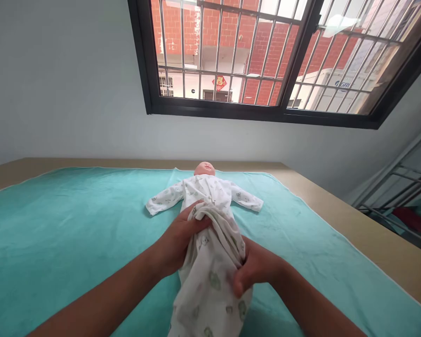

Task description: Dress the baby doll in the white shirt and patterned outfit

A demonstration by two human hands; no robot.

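White romper (210, 224) already covers the doll's (204, 168) arms and chest on a teal blanket (56, 224); left hand (177, 241) and right hand (256, 267) clamp its bunched lower half, legs still undressed.

Wide flat bed surface (340, 206), tan edge showing along the far side and right side, set against the grey wall. A teal blanket (73, 234) with a thin white border covers nearly all of it, mostly smooth (slight wrinkles near the middle). Lying directly on the blanket, about centre: a baby doll (205, 187) on its back, head toward the wall, arms spread, in a white printed sleepsuit
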